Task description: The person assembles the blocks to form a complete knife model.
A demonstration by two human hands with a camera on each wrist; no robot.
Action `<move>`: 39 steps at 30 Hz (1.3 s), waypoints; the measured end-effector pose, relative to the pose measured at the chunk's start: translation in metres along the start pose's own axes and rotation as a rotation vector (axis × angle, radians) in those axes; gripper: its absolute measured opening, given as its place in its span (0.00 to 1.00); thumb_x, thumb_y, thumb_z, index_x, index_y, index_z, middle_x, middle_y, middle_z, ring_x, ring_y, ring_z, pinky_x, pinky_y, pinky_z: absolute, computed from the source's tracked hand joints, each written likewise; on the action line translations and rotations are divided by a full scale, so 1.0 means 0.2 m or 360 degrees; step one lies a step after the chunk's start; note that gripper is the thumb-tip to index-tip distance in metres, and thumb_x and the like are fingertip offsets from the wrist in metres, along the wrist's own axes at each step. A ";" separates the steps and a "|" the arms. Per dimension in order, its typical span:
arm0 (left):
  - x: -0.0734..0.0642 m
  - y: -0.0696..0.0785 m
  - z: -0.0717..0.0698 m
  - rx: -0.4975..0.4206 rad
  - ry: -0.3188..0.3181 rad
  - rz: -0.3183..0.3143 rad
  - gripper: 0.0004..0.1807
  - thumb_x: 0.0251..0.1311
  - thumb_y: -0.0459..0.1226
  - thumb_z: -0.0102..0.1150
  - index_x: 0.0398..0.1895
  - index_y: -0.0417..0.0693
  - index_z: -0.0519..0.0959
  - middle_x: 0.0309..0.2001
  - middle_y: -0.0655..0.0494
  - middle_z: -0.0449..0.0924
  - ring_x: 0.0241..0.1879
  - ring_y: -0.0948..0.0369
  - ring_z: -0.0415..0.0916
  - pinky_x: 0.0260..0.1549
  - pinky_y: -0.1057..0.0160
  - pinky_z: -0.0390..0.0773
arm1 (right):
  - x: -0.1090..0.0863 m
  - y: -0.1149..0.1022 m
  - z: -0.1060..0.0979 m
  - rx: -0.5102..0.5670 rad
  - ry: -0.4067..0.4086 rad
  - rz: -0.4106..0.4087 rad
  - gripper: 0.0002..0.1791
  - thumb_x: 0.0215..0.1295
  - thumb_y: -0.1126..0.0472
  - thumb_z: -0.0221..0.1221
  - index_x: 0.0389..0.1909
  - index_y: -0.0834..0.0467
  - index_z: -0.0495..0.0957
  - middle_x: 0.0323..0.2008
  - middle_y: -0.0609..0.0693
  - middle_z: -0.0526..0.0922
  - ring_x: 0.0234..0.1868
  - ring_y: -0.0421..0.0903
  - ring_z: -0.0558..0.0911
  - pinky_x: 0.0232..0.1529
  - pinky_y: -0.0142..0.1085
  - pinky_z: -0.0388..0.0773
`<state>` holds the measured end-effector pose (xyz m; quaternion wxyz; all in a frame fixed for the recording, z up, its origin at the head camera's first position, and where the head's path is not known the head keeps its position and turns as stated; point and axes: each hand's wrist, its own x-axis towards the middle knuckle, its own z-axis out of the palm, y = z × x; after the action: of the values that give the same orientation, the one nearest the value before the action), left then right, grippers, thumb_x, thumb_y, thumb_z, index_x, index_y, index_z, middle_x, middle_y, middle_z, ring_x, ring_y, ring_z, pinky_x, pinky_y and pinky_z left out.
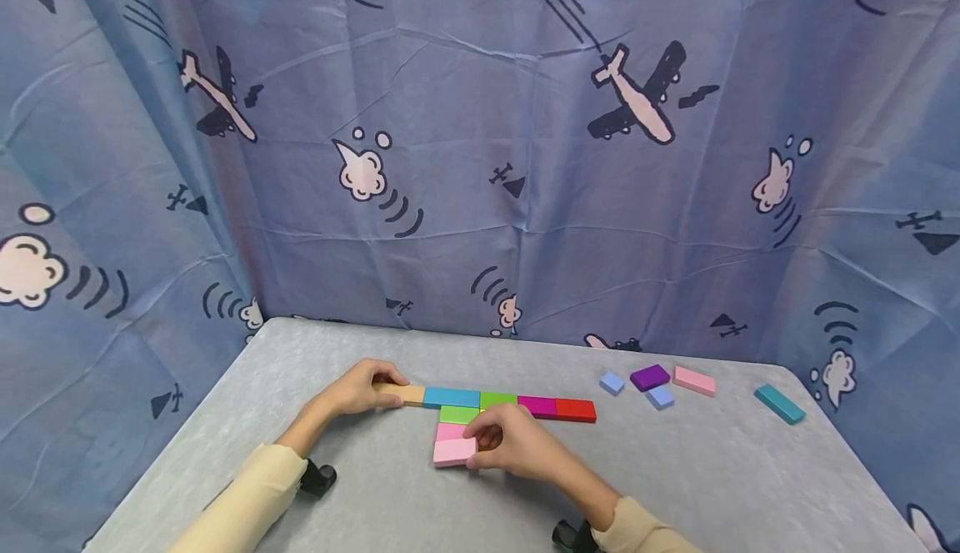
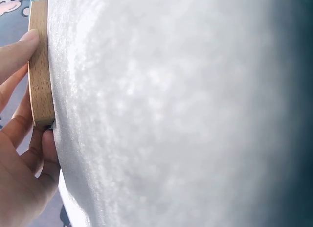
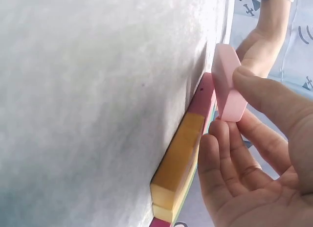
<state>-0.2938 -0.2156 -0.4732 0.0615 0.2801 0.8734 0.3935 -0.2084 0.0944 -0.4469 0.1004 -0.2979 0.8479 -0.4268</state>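
Observation:
A straight row of flat blocks lies on the table: wooden [image 1: 408, 394], blue [image 1: 452, 398], green [image 1: 498, 399], magenta [image 1: 537, 406] and red [image 1: 576, 410]. Below its middle, a second green block [image 1: 459, 414] and a pink block [image 1: 450, 431] adjoin it, with a yellow block [image 3: 181, 153] beside them, mostly hidden in the head view. My left hand [image 1: 360, 389] grips the outer end of the wooden block. Between thumb and fingers, my right hand [image 1: 523, 440] pinches another pink block [image 3: 229, 82], tilted in the right wrist view, at the near edge of the first pink one.
Toward the back right lie two small light blue blocks [image 1: 612, 383], a purple block [image 1: 649, 378] and a pink block [image 1: 694, 381]. Farther right is a teal block [image 1: 780, 404]. A blue patterned curtain [image 1: 450, 269] hangs behind the grey table [image 1: 360, 503].

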 end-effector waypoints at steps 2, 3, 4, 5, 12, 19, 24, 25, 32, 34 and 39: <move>0.00 0.00 0.00 -0.0002 0.0000 0.0004 0.10 0.57 0.32 0.74 0.42 0.44 0.87 0.39 0.59 0.84 0.40 0.59 0.77 0.46 0.56 0.75 | 0.01 0.00 0.01 -0.0005 -0.0001 0.0008 0.15 0.51 0.67 0.78 0.40 0.63 0.87 0.29 0.47 0.82 0.32 0.45 0.80 0.34 0.32 0.79; 0.00 0.00 0.00 -0.0004 0.0000 -0.0004 0.10 0.57 0.32 0.74 0.42 0.44 0.87 0.39 0.60 0.83 0.41 0.60 0.77 0.46 0.57 0.75 | 0.01 -0.01 0.01 -0.0008 -0.0001 0.0013 0.15 0.51 0.67 0.78 0.40 0.63 0.87 0.29 0.47 0.82 0.32 0.45 0.80 0.34 0.32 0.79; 0.00 0.00 0.00 -0.0006 0.0000 -0.0003 0.10 0.57 0.32 0.74 0.42 0.44 0.87 0.39 0.60 0.83 0.41 0.60 0.77 0.46 0.57 0.75 | 0.01 -0.01 0.01 -0.0011 0.0000 0.0019 0.15 0.51 0.67 0.78 0.40 0.63 0.87 0.29 0.47 0.82 0.32 0.45 0.80 0.34 0.32 0.79; 0.00 0.00 0.00 -0.0009 0.0000 0.0005 0.10 0.57 0.32 0.74 0.42 0.44 0.87 0.39 0.60 0.83 0.40 0.60 0.77 0.46 0.56 0.75 | 0.01 -0.01 0.01 -0.0015 0.0000 0.0024 0.15 0.50 0.67 0.78 0.40 0.63 0.87 0.29 0.47 0.82 0.32 0.45 0.80 0.34 0.32 0.78; 0.01 0.00 0.00 -0.0040 0.0003 0.0016 0.10 0.57 0.31 0.74 0.42 0.41 0.87 0.39 0.57 0.84 0.39 0.59 0.77 0.45 0.56 0.75 | 0.02 -0.01 0.02 -0.0055 0.0015 0.0012 0.15 0.48 0.69 0.78 0.37 0.63 0.86 0.29 0.48 0.81 0.32 0.46 0.79 0.34 0.32 0.77; 0.01 0.00 0.00 -0.0038 -0.0002 0.0021 0.10 0.56 0.31 0.75 0.42 0.41 0.87 0.39 0.56 0.84 0.40 0.57 0.77 0.45 0.54 0.75 | 0.02 -0.01 0.02 -0.0082 0.0019 0.0015 0.16 0.45 0.70 0.79 0.34 0.62 0.84 0.28 0.48 0.80 0.32 0.44 0.78 0.34 0.32 0.76; 0.01 0.00 0.00 -0.0036 -0.0004 0.0021 0.11 0.56 0.31 0.74 0.42 0.41 0.87 0.39 0.56 0.84 0.39 0.58 0.77 0.44 0.55 0.75 | 0.03 0.00 0.02 -0.0083 0.0015 0.0001 0.17 0.43 0.71 0.79 0.34 0.62 0.84 0.28 0.48 0.80 0.32 0.44 0.78 0.34 0.33 0.77; 0.01 0.00 0.00 -0.0035 -0.0005 0.0022 0.11 0.56 0.31 0.75 0.42 0.41 0.87 0.39 0.56 0.84 0.39 0.58 0.77 0.44 0.56 0.75 | 0.03 0.00 0.03 -0.0082 0.0014 0.0000 0.17 0.43 0.71 0.79 0.34 0.62 0.84 0.28 0.48 0.80 0.32 0.44 0.78 0.34 0.33 0.77; 0.01 -0.01 0.00 -0.0046 -0.0008 0.0024 0.11 0.55 0.30 0.75 0.41 0.41 0.87 0.39 0.56 0.84 0.39 0.58 0.77 0.44 0.56 0.76 | 0.03 0.01 0.03 -0.0059 0.0000 0.0009 0.16 0.44 0.72 0.79 0.33 0.61 0.83 0.29 0.49 0.80 0.32 0.45 0.78 0.34 0.32 0.76; 0.01 -0.01 0.00 -0.0053 -0.0009 0.0020 0.11 0.55 0.30 0.75 0.42 0.41 0.86 0.39 0.56 0.84 0.39 0.58 0.77 0.43 0.57 0.76 | 0.03 0.01 0.03 -0.0057 0.0000 0.0011 0.16 0.44 0.72 0.79 0.33 0.61 0.83 0.29 0.48 0.80 0.32 0.45 0.78 0.34 0.32 0.76; 0.01 -0.01 0.00 -0.0053 -0.0008 0.0009 0.11 0.56 0.30 0.75 0.42 0.41 0.86 0.39 0.56 0.84 0.39 0.58 0.77 0.44 0.56 0.76 | 0.03 0.01 0.04 -0.0058 -0.0001 0.0011 0.16 0.44 0.73 0.78 0.33 0.60 0.83 0.28 0.48 0.80 0.32 0.45 0.78 0.34 0.32 0.76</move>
<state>-0.2961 -0.2153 -0.4742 0.0671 0.2824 0.8659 0.4074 -0.2114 0.0866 -0.4532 0.0967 -0.2968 0.8566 -0.4109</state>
